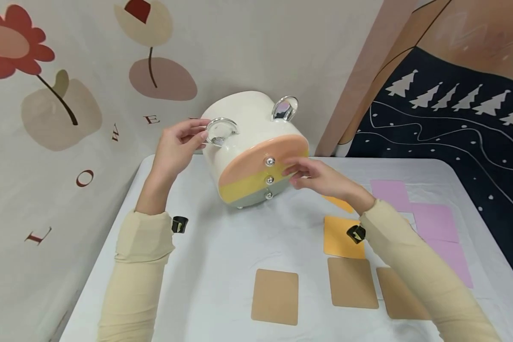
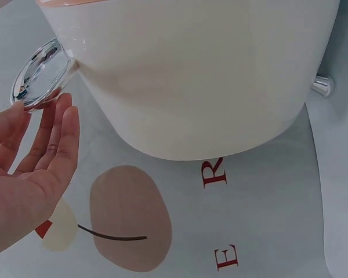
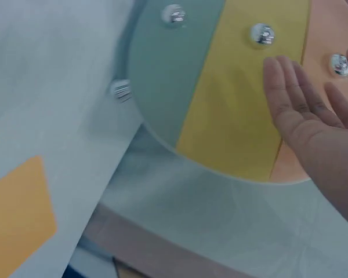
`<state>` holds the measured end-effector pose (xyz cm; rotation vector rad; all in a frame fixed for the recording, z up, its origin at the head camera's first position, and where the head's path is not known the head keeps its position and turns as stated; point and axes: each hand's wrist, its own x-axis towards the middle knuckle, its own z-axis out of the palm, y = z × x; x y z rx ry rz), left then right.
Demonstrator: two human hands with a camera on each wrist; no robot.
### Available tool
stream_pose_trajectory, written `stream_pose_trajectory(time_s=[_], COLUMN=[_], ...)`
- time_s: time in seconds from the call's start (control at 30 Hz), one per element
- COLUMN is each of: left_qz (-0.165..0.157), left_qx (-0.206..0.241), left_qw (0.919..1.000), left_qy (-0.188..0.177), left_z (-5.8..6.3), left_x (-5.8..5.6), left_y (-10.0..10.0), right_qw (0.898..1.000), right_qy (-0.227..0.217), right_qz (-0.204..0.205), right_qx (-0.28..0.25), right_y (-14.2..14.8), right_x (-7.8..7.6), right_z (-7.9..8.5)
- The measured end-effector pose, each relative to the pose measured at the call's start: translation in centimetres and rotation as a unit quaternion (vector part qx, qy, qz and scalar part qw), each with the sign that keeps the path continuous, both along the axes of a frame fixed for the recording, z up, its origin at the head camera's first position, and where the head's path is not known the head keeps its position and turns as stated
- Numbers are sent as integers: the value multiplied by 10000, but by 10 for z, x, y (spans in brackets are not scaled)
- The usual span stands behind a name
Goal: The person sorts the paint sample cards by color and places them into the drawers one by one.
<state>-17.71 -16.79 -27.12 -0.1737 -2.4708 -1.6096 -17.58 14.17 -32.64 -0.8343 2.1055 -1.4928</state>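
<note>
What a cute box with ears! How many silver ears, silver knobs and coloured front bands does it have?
Silver ears: 2 (one at the left hand, near ear; far ear)
Silver knobs: 3 (top knob, middle knob, bottom knob)
Coloured front bands: 3 (peach band, yellow band, green band)
Total: 8

Head view bright, even light; faint soft shadow on table (image 1: 196, 256), highlights on shiny handle (image 1: 221, 131) and knobs (image 1: 270, 180). Wrist views dimmer, cooler; right one hazy, soft.
</note>
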Motion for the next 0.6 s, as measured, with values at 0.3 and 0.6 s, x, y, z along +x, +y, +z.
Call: stream_pose_trajectory(time_s=[0.3,0.6], left_qz=[-34,-61], left_qx=[-118,-148], left_qw=[9999,9999], left_qy=[1,-9], left_z=[-2,-1], left_x=[-1,0], left_y=[-1,0], right_qw=[9970,9970], right_qy=[-274,-470], right_qz=[435,320], right_qx=[-571,-523], right_y=[-19,-25], right_x=[-9,-10], right_z=[15,17])
